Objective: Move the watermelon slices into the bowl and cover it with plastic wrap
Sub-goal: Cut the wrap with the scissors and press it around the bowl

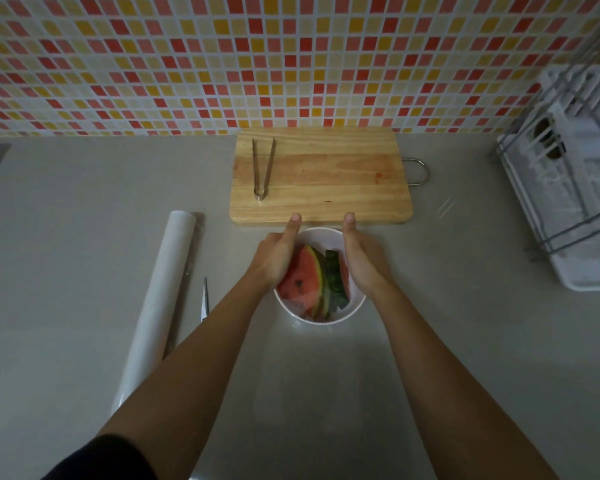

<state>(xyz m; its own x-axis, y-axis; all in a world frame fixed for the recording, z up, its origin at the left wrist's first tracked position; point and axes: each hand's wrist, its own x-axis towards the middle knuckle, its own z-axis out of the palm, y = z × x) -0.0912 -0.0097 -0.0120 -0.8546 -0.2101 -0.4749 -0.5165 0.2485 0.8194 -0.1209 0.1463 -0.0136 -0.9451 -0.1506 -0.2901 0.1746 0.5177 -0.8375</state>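
Note:
A white bowl (321, 233) stands on the grey counter just in front of the wooden cutting board (329, 178). Several watermelon slices (302, 276) stand in it, red flesh to the left and green rinds to the right. My left hand (274, 258) cups the bowl's left side and my right hand (361, 258) its right side, both thumbs stretched along the rim toward the board. My fingers are hidden below the rim. A faint clear film (326, 393) seems to lie from the bowl toward me. The white plastic wrap roll (160, 296) lies to the left.
Metal tongs (263, 168) rest on the board's left part. A thin blade (205, 299) lies between the roll and my left arm. A white dish rack (575, 188) fills the right side. The tiled wall runs behind the board.

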